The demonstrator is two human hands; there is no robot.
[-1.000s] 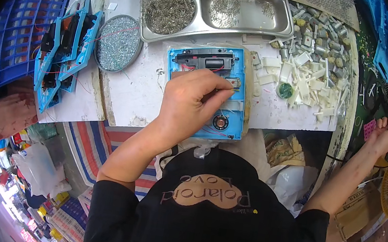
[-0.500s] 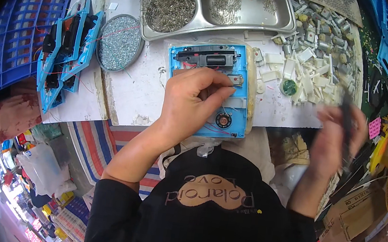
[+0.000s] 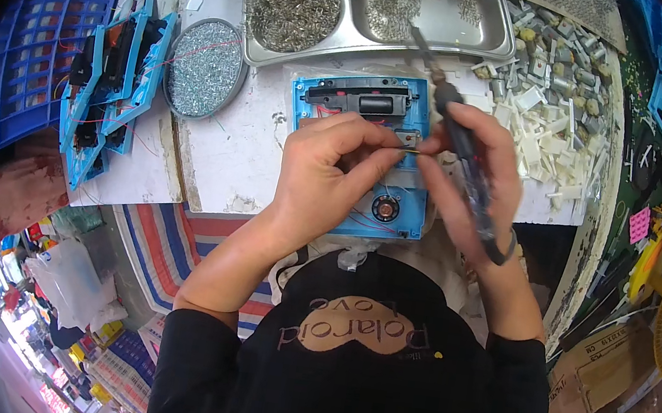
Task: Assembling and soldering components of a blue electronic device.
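Note:
A light-blue plastic housing [image 3: 358,225] lies on the bench, with a black mechanism [image 3: 379,106] along its far side and a small round speaker [image 3: 386,207] near its front edge. Over the middle of it, my left hand [image 3: 329,160] pinches one end of a thin, brass-coloured strip or wire [image 3: 410,151]. At the strip's other end are the fingertips of my right hand [image 3: 482,172]. That hand also grips a blurred black-handled tool with a long thin metal tip [image 3: 464,145], which points away to the far left. Part of the housing's middle is hidden by my hands.
Behind the housing stands a metal compartment tray [image 3: 348,42] of small metal parts. White plastic pieces and grey motor-like parts [image 3: 561,78] pile at the right. To the left are a round dish [image 3: 205,69] of tiny silvery parts and stacked blue housings [image 3: 117,86].
My right hand has come in from the right with the black-handled tool and now meets my left fingertips over the housing. My left hand has stayed nearly in place.

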